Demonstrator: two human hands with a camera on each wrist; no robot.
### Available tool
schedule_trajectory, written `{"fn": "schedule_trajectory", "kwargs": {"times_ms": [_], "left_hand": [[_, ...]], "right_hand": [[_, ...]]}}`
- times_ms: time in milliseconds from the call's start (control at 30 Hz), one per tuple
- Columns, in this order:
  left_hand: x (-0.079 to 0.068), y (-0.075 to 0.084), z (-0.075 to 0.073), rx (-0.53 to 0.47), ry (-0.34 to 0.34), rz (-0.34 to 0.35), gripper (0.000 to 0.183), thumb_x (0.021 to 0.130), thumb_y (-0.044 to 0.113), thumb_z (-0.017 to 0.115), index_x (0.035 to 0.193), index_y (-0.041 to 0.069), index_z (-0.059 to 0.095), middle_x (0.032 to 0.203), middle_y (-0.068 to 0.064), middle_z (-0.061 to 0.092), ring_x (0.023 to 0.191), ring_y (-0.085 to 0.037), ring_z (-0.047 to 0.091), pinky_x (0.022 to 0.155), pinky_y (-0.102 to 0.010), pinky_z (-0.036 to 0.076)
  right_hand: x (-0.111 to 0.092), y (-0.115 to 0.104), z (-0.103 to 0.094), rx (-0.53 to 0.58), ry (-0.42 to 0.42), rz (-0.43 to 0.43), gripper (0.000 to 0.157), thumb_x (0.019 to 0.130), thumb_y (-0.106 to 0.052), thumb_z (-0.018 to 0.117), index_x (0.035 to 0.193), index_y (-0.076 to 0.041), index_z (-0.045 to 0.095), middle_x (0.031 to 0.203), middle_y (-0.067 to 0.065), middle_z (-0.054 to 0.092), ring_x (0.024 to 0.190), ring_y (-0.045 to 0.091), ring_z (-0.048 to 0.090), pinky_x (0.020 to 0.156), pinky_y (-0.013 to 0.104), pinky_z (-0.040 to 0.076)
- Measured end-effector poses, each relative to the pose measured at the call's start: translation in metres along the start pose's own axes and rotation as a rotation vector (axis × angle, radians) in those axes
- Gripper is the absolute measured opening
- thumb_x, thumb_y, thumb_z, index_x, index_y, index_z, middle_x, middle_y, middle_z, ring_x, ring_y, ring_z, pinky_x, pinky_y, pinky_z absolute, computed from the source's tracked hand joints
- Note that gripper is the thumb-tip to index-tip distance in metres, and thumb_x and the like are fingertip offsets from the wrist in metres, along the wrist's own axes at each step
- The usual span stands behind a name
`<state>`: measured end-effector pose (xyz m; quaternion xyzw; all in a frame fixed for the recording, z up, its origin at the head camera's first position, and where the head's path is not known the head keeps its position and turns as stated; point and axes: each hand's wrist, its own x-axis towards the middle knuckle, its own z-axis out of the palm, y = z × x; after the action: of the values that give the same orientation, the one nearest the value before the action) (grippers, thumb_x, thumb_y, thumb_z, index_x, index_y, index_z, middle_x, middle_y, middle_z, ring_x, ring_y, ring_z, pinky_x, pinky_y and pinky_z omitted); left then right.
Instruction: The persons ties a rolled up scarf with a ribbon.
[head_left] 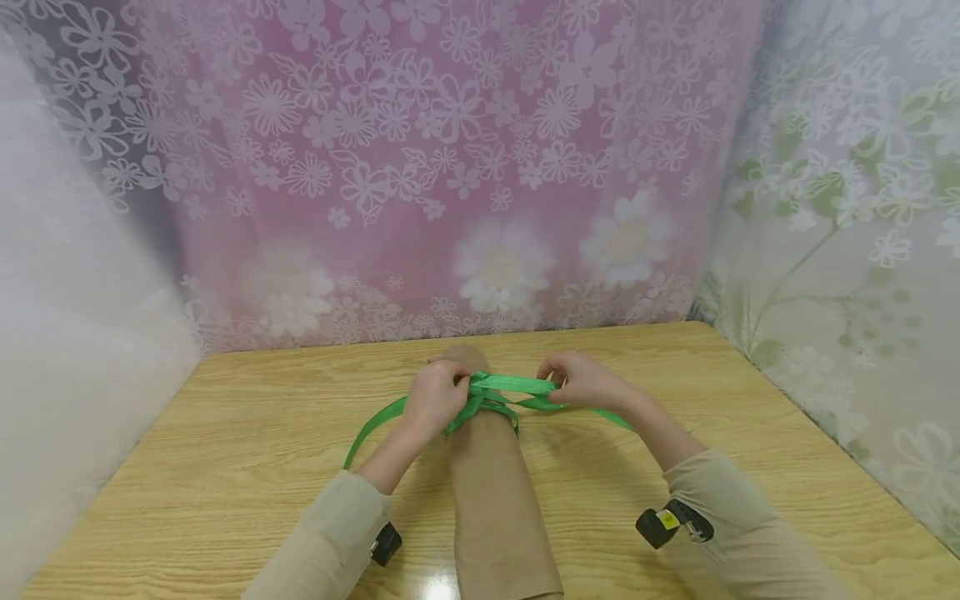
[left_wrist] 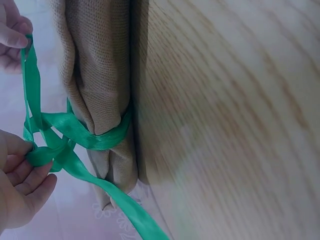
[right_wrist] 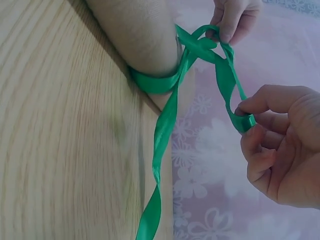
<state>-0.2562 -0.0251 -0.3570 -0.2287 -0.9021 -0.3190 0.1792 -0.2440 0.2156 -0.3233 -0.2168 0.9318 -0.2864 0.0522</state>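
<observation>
A long brown fabric roll lies lengthwise on the table, and a green ribbon circles it near its far end. My left hand pinches the ribbon close to the crossing over the roll; in the left wrist view its thumb and fingers hold a small bend there. To the right of the roll, my right hand grips the end of a ribbon loop between thumb and fingers, and the loop stretches between both hands. One loose tail trails to the left, another to the right.
The wooden table ends at a pink floral curtain behind. Pale patterned sheets stand along the left and right sides. A black wrist camera is strapped on the right sleeve, and another on the left.
</observation>
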Motion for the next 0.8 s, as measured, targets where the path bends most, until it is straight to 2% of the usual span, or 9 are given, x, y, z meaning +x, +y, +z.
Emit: {"fn": "schedule_trajectory", "kwargs": {"times_ms": [200, 400, 800], "left_hand": [[0.001, -0.003, 0.000, -0.002, 0.016, 0.005, 0.011, 0.084, 0.002, 0.061, 0.087, 0.000, 0.072, 0.085, -0.011, 0.068, 0.079, -0.023, 0.064, 0.065, -0.030, 0.052], [0.002, -0.006, -0.001, -0.021, 0.018, -0.003, 0.010, 0.084, 0.001, 0.061, 0.086, -0.002, 0.071, 0.083, -0.012, 0.068, 0.075, -0.022, 0.064, 0.061, -0.027, 0.052], [0.001, -0.011, -0.002, -0.047, 0.036, -0.019, 0.011, 0.084, 0.000, 0.061, 0.088, -0.002, 0.071, 0.084, -0.013, 0.069, 0.068, -0.018, 0.064, 0.057, -0.023, 0.051]], "right_hand": [[-0.006, 0.007, -0.004, -0.028, -0.006, 0.013, 0.029, 0.081, -0.004, 0.061, 0.109, -0.002, 0.060, 0.100, 0.009, 0.061, 0.091, 0.025, 0.056, 0.073, 0.039, 0.049], [-0.011, 0.013, -0.009, -0.004, -0.017, 0.033, 0.029, 0.082, -0.003, 0.060, 0.111, -0.002, 0.060, 0.098, 0.008, 0.061, 0.087, 0.023, 0.057, 0.069, 0.036, 0.049], [-0.023, 0.027, -0.023, 0.004, -0.009, -0.008, 0.029, 0.085, -0.011, 0.062, 0.113, -0.001, 0.059, 0.099, 0.008, 0.061, 0.089, 0.024, 0.056, 0.072, 0.039, 0.049]]}}
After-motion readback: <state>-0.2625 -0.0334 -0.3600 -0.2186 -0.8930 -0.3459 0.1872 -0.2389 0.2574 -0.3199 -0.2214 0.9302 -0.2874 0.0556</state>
